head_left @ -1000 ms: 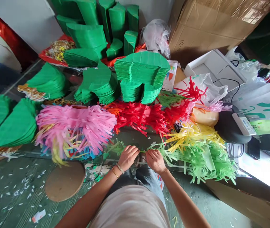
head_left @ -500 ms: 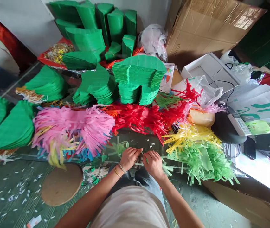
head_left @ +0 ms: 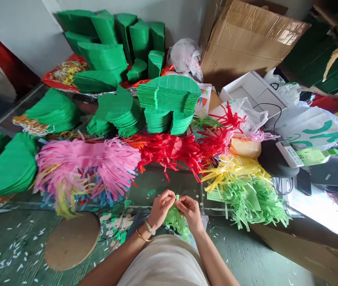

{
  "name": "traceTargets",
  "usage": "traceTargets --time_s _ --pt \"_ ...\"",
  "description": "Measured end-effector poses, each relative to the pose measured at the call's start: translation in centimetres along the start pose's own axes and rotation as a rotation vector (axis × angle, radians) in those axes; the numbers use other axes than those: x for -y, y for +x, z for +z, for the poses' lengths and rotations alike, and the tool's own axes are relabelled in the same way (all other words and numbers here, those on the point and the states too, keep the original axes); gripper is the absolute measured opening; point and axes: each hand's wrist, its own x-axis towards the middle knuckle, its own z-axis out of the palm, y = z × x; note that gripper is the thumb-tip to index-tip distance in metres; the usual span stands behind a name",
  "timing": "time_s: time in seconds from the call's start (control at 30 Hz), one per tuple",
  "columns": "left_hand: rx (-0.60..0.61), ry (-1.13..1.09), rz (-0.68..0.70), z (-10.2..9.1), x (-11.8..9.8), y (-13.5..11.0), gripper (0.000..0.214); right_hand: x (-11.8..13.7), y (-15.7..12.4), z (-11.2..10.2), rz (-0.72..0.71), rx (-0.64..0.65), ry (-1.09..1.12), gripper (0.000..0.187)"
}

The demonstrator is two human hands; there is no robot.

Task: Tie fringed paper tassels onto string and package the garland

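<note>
My left hand (head_left: 160, 210) and my right hand (head_left: 191, 212) meet at the table's front edge, their fingers pinching the top of a light green fringed tassel (head_left: 176, 223). Its strips hang below the fingers in front of my body, and a small folded tip pokes up between the two hands. Just right of my right hand lies a pile of matching light green fringe (head_left: 246, 200). Behind it is yellow fringe (head_left: 234, 171), and red fringe (head_left: 171, 151) lies straight ahead. To the left is a large pink fringe bundle (head_left: 88, 159).
Stacks of green paper pieces (head_left: 166, 89) stand across the back, with another stack (head_left: 14, 167) at far left. A cardboard box (head_left: 246, 39), a white open box (head_left: 250, 93) and plastic bags (head_left: 312, 127) sit at the right. A round brown stool (head_left: 72, 242) stands on the scrap-strewn floor.
The light green fringe, earlier spread flat behind my hands, now hangs gathered below them. Both hands have come slightly lower and stay close together. The view has shifted a little.
</note>
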Motion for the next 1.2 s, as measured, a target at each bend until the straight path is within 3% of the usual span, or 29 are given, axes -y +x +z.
traceTargets --time_s 0.13,0.3,0.37,0.53,0.67,0.87,1.07,1.2 --pt "0.0 -0.143 -0.104 0.4 0.2 0.2 0.025 -1.5 -1.4 -0.6 -0.04 -0.104 -0.117 0.039" --pt "0.051 -0.222 -0.168 0.2 0.8 0.8 0.029 -5.1 -3.5 -5.9 -0.04 -0.482 -0.363 0.039" --pt "0.104 -0.208 -0.171 0.2 0.8 0.8 0.029 -6.5 -4.0 -7.5 -0.047 -0.565 -0.461 0.039" --pt "0.186 -0.129 -0.132 0.3 0.2 0.3 0.026 -7.0 -3.3 -8.3 -0.095 -0.582 -0.63 0.035" --pt "0.22 -0.087 -0.111 -0.1 -0.3 0.1 0.027 -5.9 -0.2 -8.9 -0.143 -0.599 -0.739 0.033" --pt "0.21 -0.048 -0.093 -1.7 -0.7 -0.3 0.026 -5.7 4.0 -10.2 -0.197 -0.526 -0.821 0.027" --pt "0.19 -0.018 -0.08 -2.5 -0.7 -0.4 0.025 -3.3 3.6 -10.0 -0.169 -0.524 -0.764 0.027" --pt "0.197 -0.018 -0.072 -2.1 -1.6 -0.3 0.026 -0.2 1.7 -8.2 -0.162 -0.426 -0.629 0.025"
